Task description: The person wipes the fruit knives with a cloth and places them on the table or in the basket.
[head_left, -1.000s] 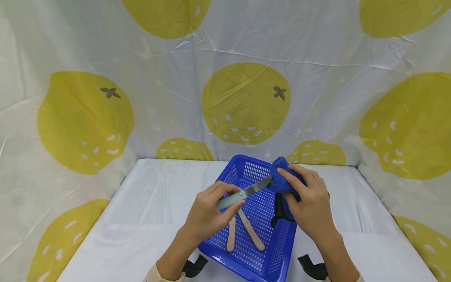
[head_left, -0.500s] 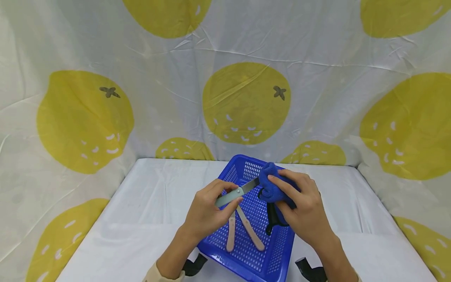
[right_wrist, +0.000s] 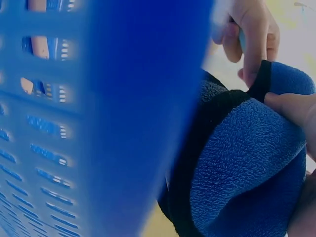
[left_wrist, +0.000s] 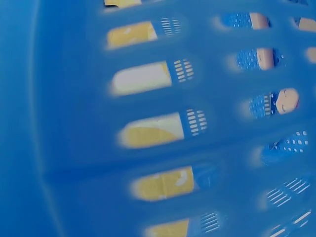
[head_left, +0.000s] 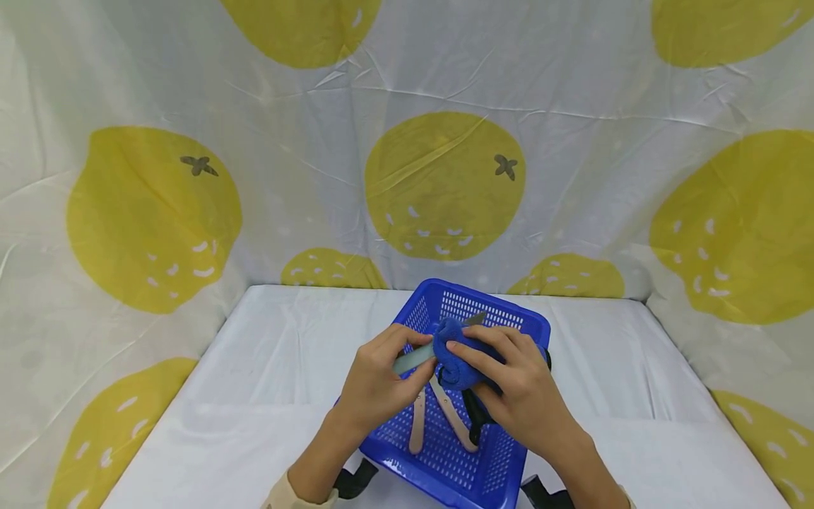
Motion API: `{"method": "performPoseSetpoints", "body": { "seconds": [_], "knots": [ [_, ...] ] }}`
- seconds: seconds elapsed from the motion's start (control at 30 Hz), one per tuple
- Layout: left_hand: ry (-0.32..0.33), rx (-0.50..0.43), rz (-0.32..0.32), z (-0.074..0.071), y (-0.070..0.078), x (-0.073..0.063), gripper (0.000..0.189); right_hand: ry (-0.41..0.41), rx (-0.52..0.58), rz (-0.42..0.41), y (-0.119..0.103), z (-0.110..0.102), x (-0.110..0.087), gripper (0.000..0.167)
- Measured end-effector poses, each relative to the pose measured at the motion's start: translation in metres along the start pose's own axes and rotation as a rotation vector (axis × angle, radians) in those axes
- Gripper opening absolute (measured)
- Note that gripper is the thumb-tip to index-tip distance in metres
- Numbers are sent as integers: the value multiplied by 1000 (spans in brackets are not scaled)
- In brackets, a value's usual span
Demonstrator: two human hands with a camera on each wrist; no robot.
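My left hand (head_left: 381, 378) pinches the pale green handle of a small knife (head_left: 412, 359) between thumb and fingers. My right hand (head_left: 524, 389) grips a blue cloth (head_left: 459, 362) with black edging, folded over the knife's blade; only the blade tip shows past it. Both hands are above a blue perforated basket (head_left: 439, 488). Inside lie two beige riveted handles (head_left: 453, 417), their far ends hidden by the hands and cloth. In the right wrist view the cloth (right_wrist: 247, 153) hangs in loose folds below the fingers. The basket wall fills the left wrist view.
The basket stands on a white-covered table (head_left: 286, 353). A white curtain with yellow lemon prints (head_left: 445, 187) hangs behind and on both sides. Black straps (head_left: 356, 479) show near both wrists.
My right hand has slid the cloth left and slightly down along the blade to the handle, so the blade tip now shows beyond it. My left hand has stayed almost still.
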State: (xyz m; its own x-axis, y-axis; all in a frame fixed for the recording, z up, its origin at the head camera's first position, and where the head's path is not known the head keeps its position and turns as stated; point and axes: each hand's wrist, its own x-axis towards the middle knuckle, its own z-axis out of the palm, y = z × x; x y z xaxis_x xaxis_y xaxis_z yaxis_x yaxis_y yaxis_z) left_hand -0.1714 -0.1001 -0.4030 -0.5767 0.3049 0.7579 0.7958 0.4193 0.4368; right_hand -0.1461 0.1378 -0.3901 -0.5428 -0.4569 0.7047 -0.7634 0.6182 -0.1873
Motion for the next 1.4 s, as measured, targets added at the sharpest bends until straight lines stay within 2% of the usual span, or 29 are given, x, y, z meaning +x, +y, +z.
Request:
{"method": "performPoseSetpoints", "body": {
  "seconds": [0.37, 0.77, 1.2, 1.4],
  "knots": [
    [1, 15, 73, 0, -3, 0, 31, 29, -44, 41, -2, 4, 1, 54],
    [-7, 8, 52, -4, 2, 1, 29, 87, -68, 113, 9, -2, 0, 51],
    [-14, -40, 28, -7, 3, 0, 30, 185, -69, 175, 37, -12, -4, 56],
    [7, -38, 15, -10, 5, 2, 30, 229, -86, 191, 48, -19, -8, 58]
  ]
}}
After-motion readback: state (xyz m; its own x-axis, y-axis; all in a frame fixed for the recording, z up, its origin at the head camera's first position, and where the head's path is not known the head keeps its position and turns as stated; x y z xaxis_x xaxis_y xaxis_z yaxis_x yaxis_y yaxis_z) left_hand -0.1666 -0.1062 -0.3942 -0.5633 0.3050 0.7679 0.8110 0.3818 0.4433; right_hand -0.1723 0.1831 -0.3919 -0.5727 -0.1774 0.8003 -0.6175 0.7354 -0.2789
